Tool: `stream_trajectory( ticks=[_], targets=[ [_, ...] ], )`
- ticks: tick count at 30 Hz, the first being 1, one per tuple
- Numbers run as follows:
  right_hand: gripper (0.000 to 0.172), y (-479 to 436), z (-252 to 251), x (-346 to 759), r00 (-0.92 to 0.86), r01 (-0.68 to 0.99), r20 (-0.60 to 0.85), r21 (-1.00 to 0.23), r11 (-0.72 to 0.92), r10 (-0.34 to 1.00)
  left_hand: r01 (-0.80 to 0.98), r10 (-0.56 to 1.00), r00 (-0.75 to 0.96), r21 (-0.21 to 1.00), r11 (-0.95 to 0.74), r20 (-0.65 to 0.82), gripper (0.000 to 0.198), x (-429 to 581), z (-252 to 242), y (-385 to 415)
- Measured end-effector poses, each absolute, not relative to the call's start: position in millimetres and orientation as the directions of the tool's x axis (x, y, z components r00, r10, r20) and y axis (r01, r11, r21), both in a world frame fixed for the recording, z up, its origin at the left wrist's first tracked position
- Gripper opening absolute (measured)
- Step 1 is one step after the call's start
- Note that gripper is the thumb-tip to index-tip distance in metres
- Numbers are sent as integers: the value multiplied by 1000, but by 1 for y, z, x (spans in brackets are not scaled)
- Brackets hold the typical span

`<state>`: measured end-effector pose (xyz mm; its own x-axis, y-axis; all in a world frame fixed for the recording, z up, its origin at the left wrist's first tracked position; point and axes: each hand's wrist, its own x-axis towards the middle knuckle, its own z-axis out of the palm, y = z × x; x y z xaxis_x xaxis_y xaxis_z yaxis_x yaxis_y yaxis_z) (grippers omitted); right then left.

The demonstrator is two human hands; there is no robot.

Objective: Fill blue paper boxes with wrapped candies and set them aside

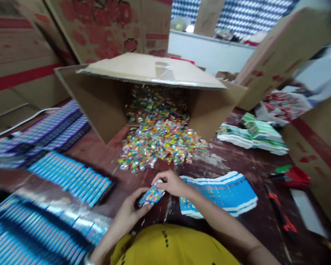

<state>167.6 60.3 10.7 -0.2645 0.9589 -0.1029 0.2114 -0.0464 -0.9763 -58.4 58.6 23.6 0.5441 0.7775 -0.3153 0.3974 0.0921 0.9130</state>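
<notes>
A small blue printed carton with colourful pictures is held low over the table in front of my yellow top. My left hand is closed around its lower left end, thumb along the near side. At the upper right end, where white flaps show, my right hand pinches the carton. What is inside it is hidden. Just right of my right forearm lies a fanned stack of flat blue cartons. Beyond my hands, a heap of small wrapped candies spills from a cardboard box lying on its side.
Rows of blue boxes and purple boxes line the left, with more blue boxes nearer. On the right are green-and-white cartons, a red-and-black cutter, a red object and a bin of red packets. Large cardboard boxes surround the table.
</notes>
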Motion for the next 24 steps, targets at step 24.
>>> stream_trajectory(
  ticks=[24],
  targets=[
    [22,124,6,185,-97,762,126,-629,155,987,41,879,398,963,267,-261,42,-59,6,57]
  ],
)
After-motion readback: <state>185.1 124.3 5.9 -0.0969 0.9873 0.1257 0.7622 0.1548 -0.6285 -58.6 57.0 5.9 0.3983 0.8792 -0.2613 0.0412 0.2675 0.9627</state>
